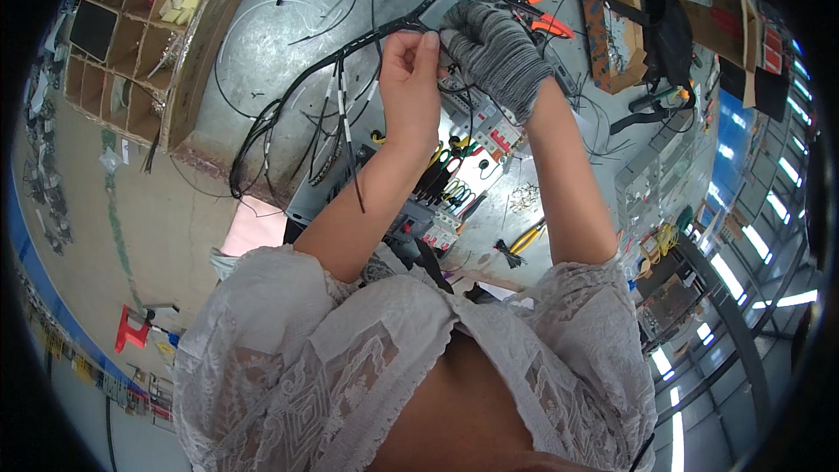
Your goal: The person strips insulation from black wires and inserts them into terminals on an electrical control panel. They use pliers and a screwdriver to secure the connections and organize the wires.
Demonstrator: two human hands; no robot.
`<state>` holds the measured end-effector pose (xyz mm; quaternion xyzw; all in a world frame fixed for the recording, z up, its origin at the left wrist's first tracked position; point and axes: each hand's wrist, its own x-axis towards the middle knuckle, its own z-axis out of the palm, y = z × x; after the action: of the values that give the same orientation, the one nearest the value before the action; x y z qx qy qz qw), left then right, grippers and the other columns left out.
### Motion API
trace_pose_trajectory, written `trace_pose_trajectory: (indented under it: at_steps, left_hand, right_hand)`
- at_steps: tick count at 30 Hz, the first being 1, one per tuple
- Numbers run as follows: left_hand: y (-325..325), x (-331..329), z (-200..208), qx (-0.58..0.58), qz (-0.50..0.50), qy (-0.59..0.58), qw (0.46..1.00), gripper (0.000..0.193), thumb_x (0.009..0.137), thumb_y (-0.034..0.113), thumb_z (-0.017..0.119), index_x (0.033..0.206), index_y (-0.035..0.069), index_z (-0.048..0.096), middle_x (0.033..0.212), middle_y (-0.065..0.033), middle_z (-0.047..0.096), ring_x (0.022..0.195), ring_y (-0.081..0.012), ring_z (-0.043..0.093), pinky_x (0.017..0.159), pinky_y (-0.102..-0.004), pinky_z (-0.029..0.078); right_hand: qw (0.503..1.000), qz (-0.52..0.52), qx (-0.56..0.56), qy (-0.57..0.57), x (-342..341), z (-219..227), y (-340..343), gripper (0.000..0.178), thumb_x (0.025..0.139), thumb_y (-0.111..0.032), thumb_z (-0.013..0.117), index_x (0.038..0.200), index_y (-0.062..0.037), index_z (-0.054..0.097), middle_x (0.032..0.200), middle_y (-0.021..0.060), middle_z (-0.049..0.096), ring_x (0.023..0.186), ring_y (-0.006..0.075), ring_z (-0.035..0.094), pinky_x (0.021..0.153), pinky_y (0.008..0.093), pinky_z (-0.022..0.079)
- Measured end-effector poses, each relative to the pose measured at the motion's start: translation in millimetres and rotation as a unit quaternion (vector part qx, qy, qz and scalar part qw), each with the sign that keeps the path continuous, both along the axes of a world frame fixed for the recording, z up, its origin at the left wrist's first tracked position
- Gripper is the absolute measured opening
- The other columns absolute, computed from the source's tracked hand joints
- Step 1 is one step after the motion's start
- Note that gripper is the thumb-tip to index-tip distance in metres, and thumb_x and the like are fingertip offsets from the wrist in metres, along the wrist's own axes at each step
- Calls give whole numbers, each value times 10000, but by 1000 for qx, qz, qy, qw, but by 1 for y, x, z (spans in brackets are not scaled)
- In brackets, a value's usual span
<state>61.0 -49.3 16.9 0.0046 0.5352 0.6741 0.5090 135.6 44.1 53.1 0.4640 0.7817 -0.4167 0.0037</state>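
A black wire harness [363,41] runs slantwise across the metal table, with thin branches fanning out at its left end. My bare left hand [411,65] has its fingers curled and its thumb pressed against them at the harness's branching point. Beside it, my right hand [494,48] wears a grey knitted glove; its fingers are bent closed near the same spot, and what they grip is hidden. Black wires with white marker sleeves [342,96] hang from the harness left of my left wrist. Under my forearms lies an electrical assembly with circuit breakers [500,138] and coloured wires.
A compartmented cardboard bin [175,87] of small parts stands at the left. Orange-handled cutters [551,26] lie beyond my right hand, near an open cardboard box [619,44]. Yellow-handled pliers [529,236] rest left of my right forearm, near loose small pieces [524,198].
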Motion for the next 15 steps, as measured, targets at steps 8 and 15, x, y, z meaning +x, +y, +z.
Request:
trace_pose_trajectory:
  at_steps: [8,15]
  left_hand:
    - [-10,-2,0,36,-30,54,997,111,915,155,568,895,57,521,737,17,509,582,-50,450,518,-189,371]
    - [-21,-6,0,-12,-139,173,975,118,923,151,548,885,44,518,647,30,477,523,-30,396,462,-201,323]
  right_hand:
    - [979,-108,-164,63,3,15,3,128,818,-82,631,904,12,636,783,54,636,709,104,558,646,252,472]
    - [998,-53,16,11,4,-4,-4,126,808,-67,652,903,9,620,820,49,643,721,107,574,680,261,494]
